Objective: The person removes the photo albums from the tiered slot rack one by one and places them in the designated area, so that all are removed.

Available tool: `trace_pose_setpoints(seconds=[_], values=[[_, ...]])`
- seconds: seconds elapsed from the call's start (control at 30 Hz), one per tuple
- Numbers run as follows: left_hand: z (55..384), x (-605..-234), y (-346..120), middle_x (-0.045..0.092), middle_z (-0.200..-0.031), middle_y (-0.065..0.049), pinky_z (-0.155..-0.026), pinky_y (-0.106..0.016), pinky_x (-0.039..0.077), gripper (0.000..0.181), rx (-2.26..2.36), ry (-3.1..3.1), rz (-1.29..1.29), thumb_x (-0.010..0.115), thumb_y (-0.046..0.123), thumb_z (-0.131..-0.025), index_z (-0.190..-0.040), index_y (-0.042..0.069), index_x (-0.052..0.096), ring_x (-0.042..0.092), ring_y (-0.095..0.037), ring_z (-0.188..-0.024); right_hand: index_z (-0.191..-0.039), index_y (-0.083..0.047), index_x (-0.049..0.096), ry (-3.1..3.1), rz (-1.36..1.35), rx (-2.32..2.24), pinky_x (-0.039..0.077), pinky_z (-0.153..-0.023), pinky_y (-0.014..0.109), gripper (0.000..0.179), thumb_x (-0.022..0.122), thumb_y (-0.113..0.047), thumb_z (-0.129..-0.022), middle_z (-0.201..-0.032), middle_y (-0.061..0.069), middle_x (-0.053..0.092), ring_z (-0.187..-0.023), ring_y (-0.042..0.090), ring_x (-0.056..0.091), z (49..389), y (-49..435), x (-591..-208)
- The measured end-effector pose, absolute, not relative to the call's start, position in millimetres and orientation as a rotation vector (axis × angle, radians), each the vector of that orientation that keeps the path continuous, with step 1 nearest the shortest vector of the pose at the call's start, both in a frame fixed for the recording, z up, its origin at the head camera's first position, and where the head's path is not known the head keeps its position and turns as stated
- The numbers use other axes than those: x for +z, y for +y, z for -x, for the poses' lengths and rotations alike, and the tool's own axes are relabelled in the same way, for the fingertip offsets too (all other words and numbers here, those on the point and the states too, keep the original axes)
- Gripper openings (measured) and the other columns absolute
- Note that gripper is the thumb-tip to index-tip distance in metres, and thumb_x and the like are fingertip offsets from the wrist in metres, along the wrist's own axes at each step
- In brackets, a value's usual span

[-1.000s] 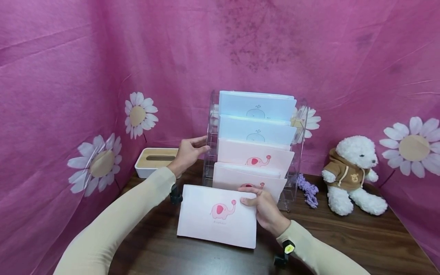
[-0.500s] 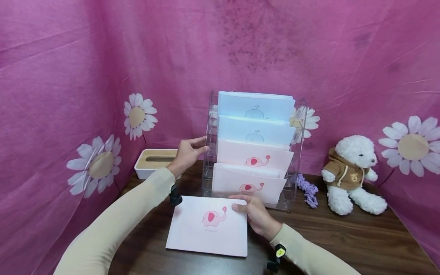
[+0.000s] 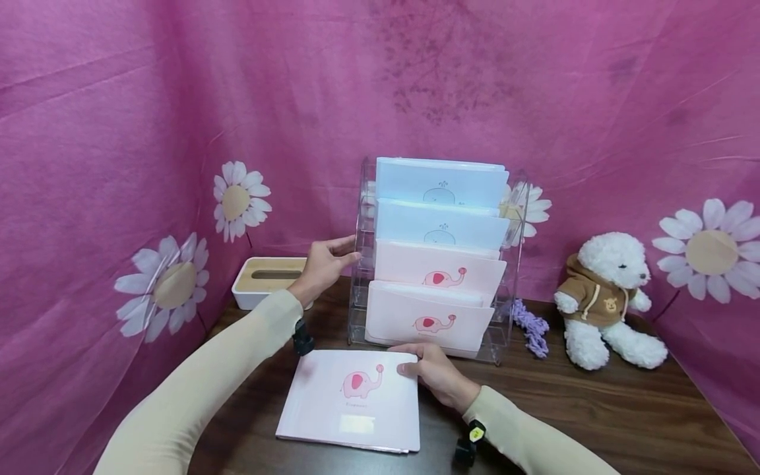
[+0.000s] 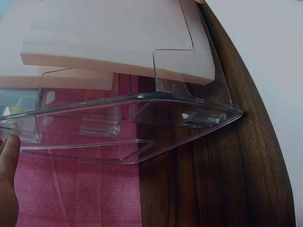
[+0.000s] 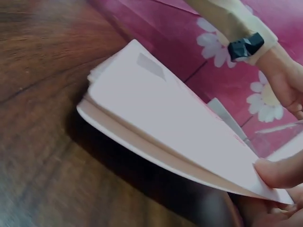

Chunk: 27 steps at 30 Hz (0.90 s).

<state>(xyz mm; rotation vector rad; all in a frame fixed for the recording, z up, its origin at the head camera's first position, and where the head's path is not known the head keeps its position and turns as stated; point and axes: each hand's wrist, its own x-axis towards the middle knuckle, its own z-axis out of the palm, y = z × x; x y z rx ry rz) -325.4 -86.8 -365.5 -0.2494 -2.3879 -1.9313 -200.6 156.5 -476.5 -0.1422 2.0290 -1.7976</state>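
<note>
My right hand [image 3: 441, 376] pinches the upper right corner of a pale pink notebook [image 3: 380, 412] with an elephant drawing, its thumb on the cover and fingers beneath. In the right wrist view, the layered edge of this notebook [image 5: 137, 99] fans slightly apart, low over the wooden tabletop. At the left side of a clear acrylic display rack [image 3: 359, 290], my left hand [image 3: 323, 267] grips the side panel between thumb and fingers. Pink elephant notebooks [image 3: 436, 270] fill the rack's two lower tiers. Blue whale notebooks [image 3: 439, 181] stand in the tiers above.
A white tissue box [image 3: 261, 269] with a wooden lid stands behind my left forearm. Right of the rack lie a purple knotted cord [image 3: 531, 330] and a white plush bear [image 3: 611, 303] in a brown hoodie. Pink curtain [image 3: 309, 99] closes off the back and left of the table.
My right hand has drawn the pink notebook down and left, away from the rack's lowest tier, tipping it flatter toward the tabletop. The left hand has stayed at the rack's side.
</note>
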Motion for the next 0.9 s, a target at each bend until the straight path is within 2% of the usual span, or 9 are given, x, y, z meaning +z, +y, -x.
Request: trace_pose_setpoints(seconds=[0.37, 0.67, 0.9], values=[[327, -366, -84, 0.068, -0.132, -0.014, -0.103, -0.034, 0.054, 0.047, -1.912, -2.369, 0.277, 0.075, 0.009, -0.091, -0.137, 0.009, 0.064, 0.065, -0.023, -0.125, -0.129, 0.002, 0.066, 2.097, 0.054, -1.818, 0.062, -0.082, 0.032, 0.038, 0.064, 0.001, -0.091, -0.12, 0.016, 0.074, -0.099, 0.018, 0.073, 197, 142, -486], [328, -368, -81, 0.068, -0.133, -0.013, -0.105, -0.036, 0.053, 0.047, -1.928, -2.384, 0.292, 0.075, 0.011, -0.091, -0.137, 0.011, 0.064, 0.065, -0.022, -0.126, -0.125, -0.001, 0.069, 2.259, -0.012, -1.822, 0.062, -0.076, 0.031, 0.036, 0.067, 0.002, -0.089, -0.117, 0.016, 0.074, -0.091, 0.016, 0.072, 192, 132, -496], [326, -367, -85, 0.068, -0.133, -0.013, -0.106, -0.037, 0.052, 0.048, -1.929, -2.373, 0.276, 0.075, 0.011, -0.091, -0.138, 0.01, 0.063, 0.065, -0.023, -0.125, -0.124, 0.002, 0.069, 2.242, -0.073, -1.895, 0.062, -0.076, 0.031, 0.035, 0.065, 0.004, -0.089, -0.117, 0.019, 0.073, -0.091, 0.016, 0.071, 195, 126, -495]])
